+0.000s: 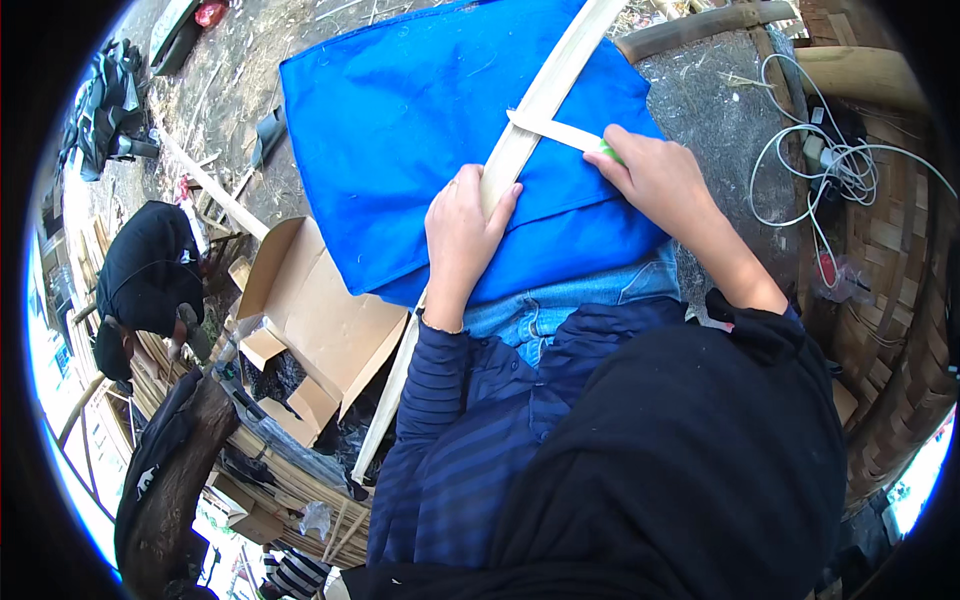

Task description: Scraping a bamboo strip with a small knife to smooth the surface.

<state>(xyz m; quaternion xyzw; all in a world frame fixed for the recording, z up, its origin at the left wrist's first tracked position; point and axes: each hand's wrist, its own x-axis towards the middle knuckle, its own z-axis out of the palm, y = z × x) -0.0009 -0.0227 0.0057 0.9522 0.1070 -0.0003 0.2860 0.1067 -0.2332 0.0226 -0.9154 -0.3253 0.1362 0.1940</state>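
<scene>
A long pale bamboo strip (540,103) runs slantwise over the blue cloth (400,130) on my lap, its lower end passing by my left side. My left hand (466,232) is closed round the strip, thumb on one side and fingers on the other. In my right hand (655,178) is a knife (560,130) with a green handle, mostly hidden by my fingers. Its light, flat blade lies across the strip, a little beyond my left hand. The blade's tip reaches just past the strip's left edge.
An opened cardboard box (320,310) stands to my left. Further left a person in dark clothes (150,265) bends over near bamboo poles. At right, white cables (815,165) lie coiled beside a woven bamboo wall (890,300). A wooden pole (705,28) lies beyond the cloth.
</scene>
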